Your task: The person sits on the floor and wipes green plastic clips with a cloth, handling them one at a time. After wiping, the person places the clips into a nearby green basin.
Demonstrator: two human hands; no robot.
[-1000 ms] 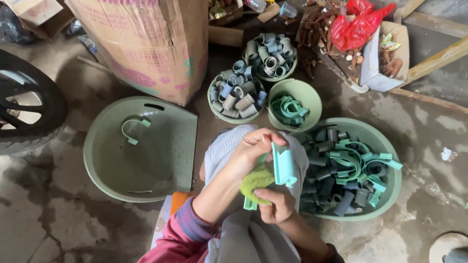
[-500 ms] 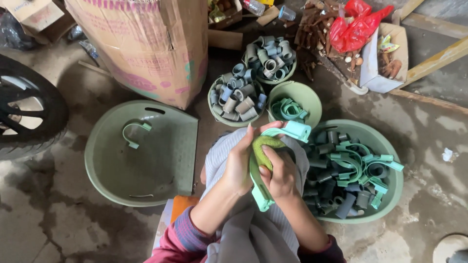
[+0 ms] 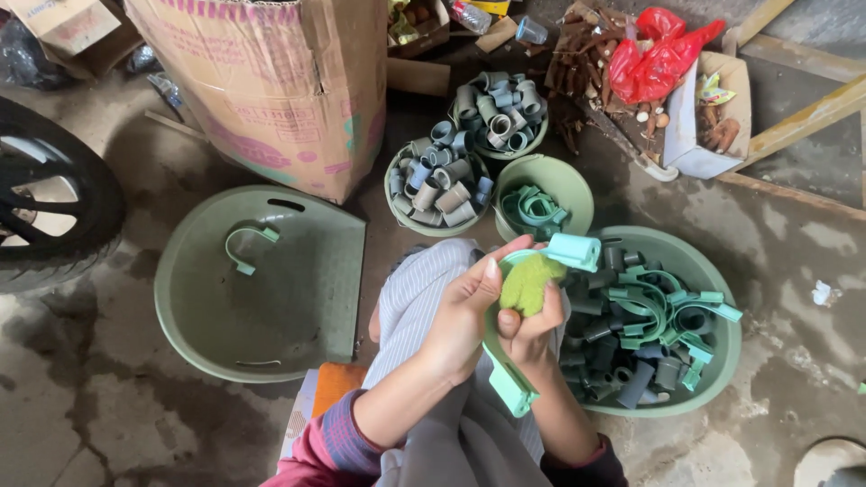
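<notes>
Both my hands meet over my lap on a curved pale-green plastic handle (image 3: 508,383) with blocky ends. My left hand (image 3: 465,311) grips its upper curve. My right hand (image 3: 530,320) presses a yellow-green scrubbing pad (image 3: 529,280) against it. One end block of the handle (image 3: 574,252) sticks up beside the large green basin (image 3: 663,243) on my right, which is full of similar handles and grey tubes.
A wide green basin (image 3: 189,307) on the left holds one handle (image 3: 245,245). Two bowls of grey tube pieces (image 3: 439,185) (image 3: 502,108) and a small bowl of green clips (image 3: 541,203) stand ahead. A cardboard box (image 3: 271,81) and a tyre (image 3: 45,207) are at the left.
The handle has turned in my hands: its end block swung from lying across to pointing up right, and the scrubbing pad moved up along the curve.
</notes>
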